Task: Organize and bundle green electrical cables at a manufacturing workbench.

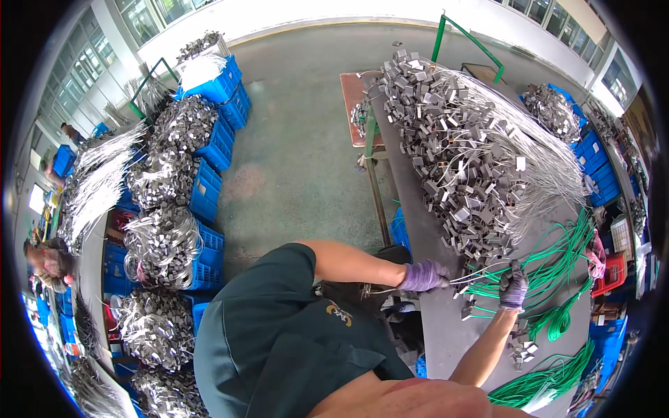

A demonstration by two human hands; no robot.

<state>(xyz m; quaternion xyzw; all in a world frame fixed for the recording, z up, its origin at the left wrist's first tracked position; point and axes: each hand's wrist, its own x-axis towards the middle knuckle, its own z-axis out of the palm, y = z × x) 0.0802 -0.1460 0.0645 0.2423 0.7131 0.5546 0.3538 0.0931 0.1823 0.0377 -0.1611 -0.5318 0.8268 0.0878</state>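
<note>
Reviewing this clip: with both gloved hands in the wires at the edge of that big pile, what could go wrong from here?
1. The left hand pulls white wires that run into the heaped pile of grey metal blocks; tugging may drag neighbours along or loosen the heap.
2. The right hand sits among green wires crossing the white ones, so strands may tangle.
3. Loose blocks lie near the grey table edge and might get knocked off.

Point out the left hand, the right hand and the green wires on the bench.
left hand point(423, 276): head view, back of the purple glove.
right hand point(513, 285): head view, back of the dark glove.
green wires point(557, 254): head view, middle of the bundle.
</note>
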